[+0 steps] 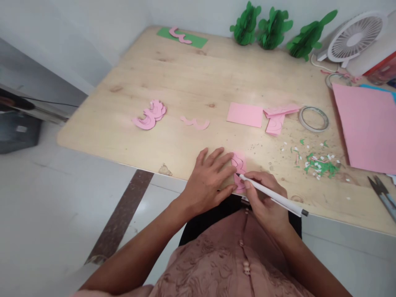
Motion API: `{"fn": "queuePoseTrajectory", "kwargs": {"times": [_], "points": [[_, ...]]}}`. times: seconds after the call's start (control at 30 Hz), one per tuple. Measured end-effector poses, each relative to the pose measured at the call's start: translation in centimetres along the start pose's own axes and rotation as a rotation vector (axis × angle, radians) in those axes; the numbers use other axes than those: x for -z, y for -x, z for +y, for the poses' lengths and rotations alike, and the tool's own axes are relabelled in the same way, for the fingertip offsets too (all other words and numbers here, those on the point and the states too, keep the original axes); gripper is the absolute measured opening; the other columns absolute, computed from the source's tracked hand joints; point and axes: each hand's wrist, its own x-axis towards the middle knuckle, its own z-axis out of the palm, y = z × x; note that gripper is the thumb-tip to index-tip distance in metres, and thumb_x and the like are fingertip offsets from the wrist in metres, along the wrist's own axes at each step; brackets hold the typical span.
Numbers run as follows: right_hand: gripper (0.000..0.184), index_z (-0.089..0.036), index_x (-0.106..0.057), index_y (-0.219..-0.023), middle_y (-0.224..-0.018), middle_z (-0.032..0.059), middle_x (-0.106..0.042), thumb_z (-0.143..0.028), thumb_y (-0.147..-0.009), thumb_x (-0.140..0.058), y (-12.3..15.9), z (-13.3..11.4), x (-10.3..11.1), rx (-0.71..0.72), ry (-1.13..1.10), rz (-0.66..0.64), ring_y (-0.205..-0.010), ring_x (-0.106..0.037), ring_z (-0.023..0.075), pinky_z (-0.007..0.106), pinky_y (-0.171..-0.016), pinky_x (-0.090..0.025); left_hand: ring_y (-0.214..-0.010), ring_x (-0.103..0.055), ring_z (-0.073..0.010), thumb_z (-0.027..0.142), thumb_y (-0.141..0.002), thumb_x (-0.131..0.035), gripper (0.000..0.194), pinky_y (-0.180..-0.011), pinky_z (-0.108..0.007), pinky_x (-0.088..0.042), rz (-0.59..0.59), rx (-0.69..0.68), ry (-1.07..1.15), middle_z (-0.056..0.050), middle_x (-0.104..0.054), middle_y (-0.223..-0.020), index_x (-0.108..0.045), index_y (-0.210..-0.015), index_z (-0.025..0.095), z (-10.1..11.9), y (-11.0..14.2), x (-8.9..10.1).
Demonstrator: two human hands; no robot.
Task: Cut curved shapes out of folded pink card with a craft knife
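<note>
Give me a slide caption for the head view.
Right hand holds a white pen to pink paper; left hand rests at its edge.

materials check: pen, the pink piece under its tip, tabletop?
White pen: probably plastic; smooth, uniform white barrel with a dark end.
Pink piece: paper or thin card, matte; flat, thin, with dark curved lines on it.
Tabletop: looks like pale wood, low sheen; grain and knots show, though a wood-print laminate can't be ruled out.
</note>
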Motion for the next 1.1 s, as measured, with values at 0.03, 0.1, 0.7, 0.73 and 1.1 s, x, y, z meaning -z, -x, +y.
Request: {"fn": "queuePoseTrajectory", "kwargs": {"times": [0.03,0.1,0.7,0.73,1.1], "points": [[0.01,-0.023,-0.064,-0.089,-0.082,0.0018,-0.071,-0.019,-0.088,-0.054,-0.09,-0.06,-0.04,0.01,0.01,0.004,-0.076,-0.066,0.0173,0.032,-0.071,-0.051,-0.139,-0.035,-0.0311,0.039,-0.091,-0.052,0.029,-0.115,-0.054,-0.019,0.001,0.0,-0.001,-0.007,-0.05,-0.144,-0.061,-0.113,0.023,0.0,0.0,0.0],[0.01,-0.023,-0.064,-0.087,-0.081,0.0018,-0.071,-0.02,-0.089,-0.054,-0.28,-0.18,-0.1,0.026,0.028,0.018,-0.075,-0.067,0.0175,0.032,-0.07,-0.051,-0.139,-0.035,-0.0311,0.038,-0.091,-0.052,0.028,-0.115,-0.054,-0.019,0.0,0.001,-0.002,-0.007,-0.05,-0.144,-0.061,-0.113,0.023,0.01,0.0,-0.01],[0.012,-0.022,-0.066,-0.088,-0.082,0.0031,-0.073,-0.025,-0.091,-0.054,-0.27,-0.01,-0.25,0.007,0.034,-0.012,-0.077,-0.066,0.0188,0.033,-0.071,-0.05,-0.139,-0.034,-0.0313,0.038,-0.092,-0.051,0.029,-0.114,-0.054,-0.02,0.0,0.006,0.007,-0.008,-0.051,-0.143,-0.061,-0.113,0.023,0.11,-0.07,0.04],[0.012,-0.022,-0.066,-0.088,-0.083,0.0032,-0.073,-0.025,-0.091,-0.055,-0.27,0.0,-0.25,0.01,0.033,-0.015,-0.077,-0.066,0.0188,0.033,-0.071,-0.05,-0.139,-0.034,-0.0315,0.038,-0.092,-0.05,0.029,-0.114,-0.054,-0.02,-0.002,0.006,0.007,-0.008,-0.051,-0.143,-0.061,-0.113,0.022,0.1,-0.08,0.04],[0.011,-0.022,-0.065,-0.087,-0.083,0.0032,-0.072,-0.024,-0.091,-0.055,-0.12,0.15,-0.33,0.008,0.028,-0.006,-0.077,-0.067,0.0185,0.034,-0.073,-0.05,-0.139,-0.034,-0.032,0.038,-0.091,-0.051,0.03,-0.114,-0.055,-0.019,-0.01,0.002,0.004,-0.008,-0.05,-0.144,-0.061,-0.115,0.022,0.02,-0.02,-0.05]]}}
